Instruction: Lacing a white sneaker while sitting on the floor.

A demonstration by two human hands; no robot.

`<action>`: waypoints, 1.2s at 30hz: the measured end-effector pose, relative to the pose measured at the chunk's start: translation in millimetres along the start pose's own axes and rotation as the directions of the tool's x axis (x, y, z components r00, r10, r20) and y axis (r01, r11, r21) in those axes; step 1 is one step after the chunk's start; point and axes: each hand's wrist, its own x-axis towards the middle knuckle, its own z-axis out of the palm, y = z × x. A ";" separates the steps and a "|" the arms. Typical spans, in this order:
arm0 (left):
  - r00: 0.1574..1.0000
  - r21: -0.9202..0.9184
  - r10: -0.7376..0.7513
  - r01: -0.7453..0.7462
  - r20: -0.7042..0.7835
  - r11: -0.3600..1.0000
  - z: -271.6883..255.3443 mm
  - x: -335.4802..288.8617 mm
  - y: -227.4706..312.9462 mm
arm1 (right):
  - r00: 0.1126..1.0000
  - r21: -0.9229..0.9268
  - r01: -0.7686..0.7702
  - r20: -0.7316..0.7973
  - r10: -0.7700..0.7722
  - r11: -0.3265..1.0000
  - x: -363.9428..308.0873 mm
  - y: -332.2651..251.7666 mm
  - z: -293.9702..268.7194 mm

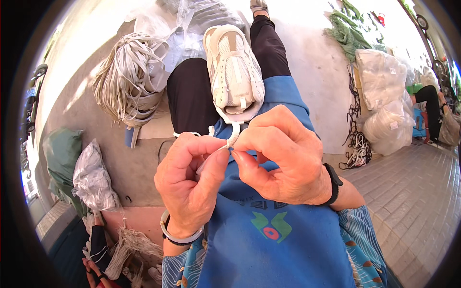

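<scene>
A white and beige sneaker rests on my thigh, its tongue end toward me and its sides lined with eyelets. A white shoelace comes down from the shoe's near end to my fingertips. My left hand is closed, thumb and forefinger pinching the lace. Right beside it, my right hand also pinches the lace, its fingertips almost touching the left ones. The exact spot between the fingertips is partly hidden. Below the hands lies my blue apron.
A big bundle of whitish laces hangs at the left, near clear plastic bags. Wrapped bags and dark cords lie at the right. Another person's hands and more laces show at lower left.
</scene>
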 end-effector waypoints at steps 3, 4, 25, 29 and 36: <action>0.999 0.048 0.048 -0.046 -0.022 0.998 1.2 0.9 0.4 | 1.000 -0.034 -0.022 0.011 0.022 0.999 0.8 -0.8 3.0; 0.999 0.044 0.046 -0.045 -0.025 0.998 0.1 0.6 0.6 | 1.000 -0.036 -0.021 0.016 0.022 0.999 1.5 -2.0 3.6; 0.948 0.208 0.318 -0.312 0.002 0.927 -7.8 1.2 -4.3 | 0.987 0.038 -0.139 0.092 0.135 0.990 9.7 -9.0 9.3; 0.983 0.121 0.182 -0.182 0.008 0.976 -9.7 -0.6 -6.2 | 0.942 0.197 -0.300 0.218 0.256 0.934 12.1 -7.2 5.4; 0.995 -0.215 -0.064 0.080 0.082 0.973 -9.0 1.7 -0.7 | 0.921 0.377 -0.369 0.269 0.280 0.850 8.9 3.3 6.6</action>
